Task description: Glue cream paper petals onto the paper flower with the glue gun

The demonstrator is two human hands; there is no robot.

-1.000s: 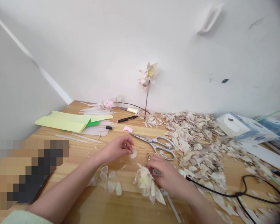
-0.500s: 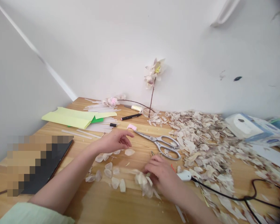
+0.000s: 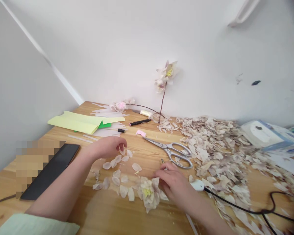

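Note:
My left hand (image 3: 110,147) is over the loose petals, its fingers curled and their tips pinched on a pale translucent petal (image 3: 122,151). More petals (image 3: 116,180) lie scattered just in front of it. Close to the desk's near side, my right hand (image 3: 173,182) has its fingers bent at the edge of a cream petal flower (image 3: 149,194), which faces up with a yellow centre. The fingers seem to grip the flower's side; the exact hold is hidden. A corded tool with a white handle (image 3: 198,185) runs behind this hand, a thin metal tip showing beyond the knuckles.
Silver scissors (image 3: 170,151) lie open beyond my right hand. Dried petals (image 3: 215,143) heap up at the right by a tissue box (image 3: 267,135). A flower stem stands in a small clear dish (image 3: 158,118). Yellow paper (image 3: 83,123) and a black phone (image 3: 51,171) are left.
My left hand has moved left and closed its fingertips at a petal. The flower beside my right hand has turned from tilted to face up, showing its yellow centre.

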